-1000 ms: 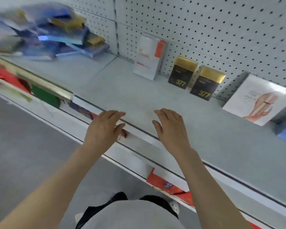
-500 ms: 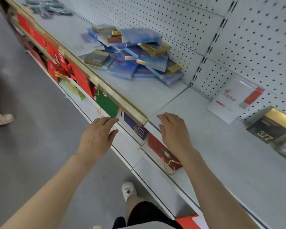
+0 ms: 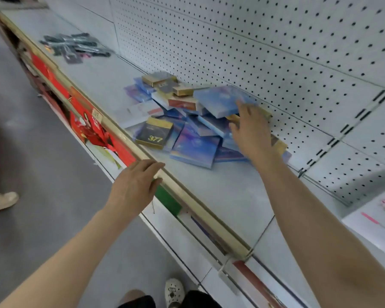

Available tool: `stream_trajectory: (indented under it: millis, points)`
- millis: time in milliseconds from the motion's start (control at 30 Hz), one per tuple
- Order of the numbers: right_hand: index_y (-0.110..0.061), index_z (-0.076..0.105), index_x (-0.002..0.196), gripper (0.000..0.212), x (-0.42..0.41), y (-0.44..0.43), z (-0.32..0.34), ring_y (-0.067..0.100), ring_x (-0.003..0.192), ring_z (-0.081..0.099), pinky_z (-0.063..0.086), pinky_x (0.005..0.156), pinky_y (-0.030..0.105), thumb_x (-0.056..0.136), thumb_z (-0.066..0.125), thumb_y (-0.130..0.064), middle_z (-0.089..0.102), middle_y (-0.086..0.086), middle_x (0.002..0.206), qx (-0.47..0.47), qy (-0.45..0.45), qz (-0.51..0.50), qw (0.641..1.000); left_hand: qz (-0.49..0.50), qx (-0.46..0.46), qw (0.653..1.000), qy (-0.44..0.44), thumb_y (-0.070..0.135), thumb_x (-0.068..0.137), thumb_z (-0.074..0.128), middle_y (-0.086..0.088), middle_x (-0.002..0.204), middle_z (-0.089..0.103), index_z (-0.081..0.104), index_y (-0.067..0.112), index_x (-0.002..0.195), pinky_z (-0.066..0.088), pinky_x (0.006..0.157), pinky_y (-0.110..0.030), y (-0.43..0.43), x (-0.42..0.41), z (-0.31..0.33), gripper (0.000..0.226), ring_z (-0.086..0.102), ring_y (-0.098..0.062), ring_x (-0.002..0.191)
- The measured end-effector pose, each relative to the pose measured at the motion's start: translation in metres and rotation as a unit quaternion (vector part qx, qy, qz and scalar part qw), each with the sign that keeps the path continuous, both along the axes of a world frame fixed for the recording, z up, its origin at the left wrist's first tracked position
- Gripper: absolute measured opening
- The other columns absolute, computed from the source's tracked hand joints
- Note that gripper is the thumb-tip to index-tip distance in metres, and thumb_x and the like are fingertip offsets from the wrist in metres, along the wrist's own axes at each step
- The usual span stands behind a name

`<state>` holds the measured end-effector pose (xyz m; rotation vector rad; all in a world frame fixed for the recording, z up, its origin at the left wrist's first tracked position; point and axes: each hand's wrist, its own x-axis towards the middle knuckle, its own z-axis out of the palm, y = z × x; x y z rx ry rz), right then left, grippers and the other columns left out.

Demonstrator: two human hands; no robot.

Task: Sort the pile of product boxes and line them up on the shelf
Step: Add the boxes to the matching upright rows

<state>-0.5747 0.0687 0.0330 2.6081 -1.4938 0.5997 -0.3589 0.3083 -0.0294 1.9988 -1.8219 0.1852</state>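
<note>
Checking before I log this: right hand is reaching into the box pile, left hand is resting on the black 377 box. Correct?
Not quite. The left hand is at the shelf's gold front rail, not on the 377 box, which lies untouched at the pile's near edge. The right hand is indeed reaching into the pile. Head view shows this.

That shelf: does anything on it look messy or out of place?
Yes. The product boxes lie in a jumbled heap against the pegboard, overlapping and tilted at odd angles rather than lined up. The right hand is reaching into it.
</note>
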Motion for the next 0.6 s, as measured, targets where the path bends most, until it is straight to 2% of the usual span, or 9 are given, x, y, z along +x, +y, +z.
stream_trajectory:
  millis: [100, 200, 333, 433, 467, 533, 600]
  points:
    - [-0.021, 0.033, 0.148, 0.067, 0.030, -0.036, 0.005, 0.040, 0.128, 0.040, 0.039, 0.101, 0.050, 0.089, 0.062, -0.033, 0.037, 0.017, 0.146, 0.033, 0.060, -0.030, 0.997, -0.021, 0.004, 1.000, -0.004, 0.017, 0.081, 0.073, -0.004, 0.111, 0.067, 0.066, 0.015, 0.119, 0.055, 0.077, -0.042, -0.032, 0.031, 0.002, 0.038, 0.063, -0.031, 0.095]
    - [-0.029, 0.039, 0.144, 0.054, 0.041, -0.051, -0.003, 0.040, 0.129, 0.037, 0.039, 0.098, 0.048, 0.093, 0.054, -0.038, 0.036, 0.016, 0.148, 0.048, 0.104, -0.045, 0.992, -0.063, 0.012, 0.998, 0.008, 0.017, 0.081, 0.073, -0.003, 0.113, 0.066, 0.066, 0.017, 0.117, 0.055, 0.078, -0.041, -0.067, 0.058, 0.005, 0.037, 0.063, -0.029, 0.097]
    - [-0.030, 0.046, 0.141, 0.050, 0.023, -0.028, -0.014, 0.038, 0.126, 0.039, 0.044, 0.095, 0.048, 0.093, 0.050, -0.016, 0.033, 0.012, 0.151, 0.058, 0.013, -0.104, 0.993, -0.127, 0.035, 0.991, 0.020, 0.020, 0.085, 0.066, 0.000, 0.120, 0.063, 0.063, 0.020, 0.120, 0.053, 0.081, -0.039, -0.115, 0.086, 0.011, 0.036, 0.061, -0.026, 0.104]
    - [-0.029, 0.047, 0.140, 0.058, 0.006, -0.006, -0.013, 0.037, 0.109, 0.053, 0.047, 0.092, 0.045, 0.089, 0.050, -0.001, 0.032, 0.011, 0.152, 0.094, -0.066, -0.166, 0.979, -0.164, 0.054, 0.984, 0.035, 0.026, 0.089, 0.060, 0.003, 0.130, 0.056, 0.056, 0.025, 0.129, 0.052, 0.090, -0.039, -0.155, 0.103, 0.018, 0.041, 0.055, -0.022, 0.114]
    - [-0.029, 0.047, 0.140, 0.064, 0.002, -0.001, -0.012, 0.037, 0.110, 0.053, 0.046, 0.094, 0.045, 0.085, 0.050, 0.004, 0.028, 0.010, 0.154, 0.107, -0.076, -0.179, 0.975, -0.173, 0.053, 0.983, 0.038, 0.027, 0.089, 0.060, 0.002, 0.132, 0.055, 0.053, 0.025, 0.131, 0.052, 0.089, -0.040, -0.169, 0.107, 0.020, 0.043, 0.054, -0.022, 0.115]
    - [-0.025, 0.050, 0.140, 0.070, -0.004, 0.007, -0.011, 0.036, 0.120, 0.050, 0.042, 0.101, 0.037, 0.079, 0.050, 0.010, 0.024, 0.007, 0.157, 0.117, -0.080, -0.193, 0.971, -0.194, 0.044, 0.979, 0.045, 0.026, 0.088, 0.063, 0.000, 0.136, 0.051, 0.050, 0.024, 0.135, 0.052, 0.089, -0.041, -0.195, 0.107, 0.025, 0.048, 0.053, -0.025, 0.118]
    - [-0.019, 0.056, 0.135, 0.062, -0.006, 0.005, -0.011, 0.028, 0.124, 0.047, 0.035, 0.102, 0.024, 0.082, 0.044, 0.011, 0.033, 0.005, 0.153, 0.149, -0.158, -0.225, 0.950, -0.207, 0.058, 0.975, 0.057, 0.028, 0.091, 0.061, -0.001, 0.144, 0.043, 0.043, 0.023, 0.141, 0.045, 0.098, -0.041, -0.216, 0.101, 0.030, 0.054, 0.044, -0.026, 0.128]
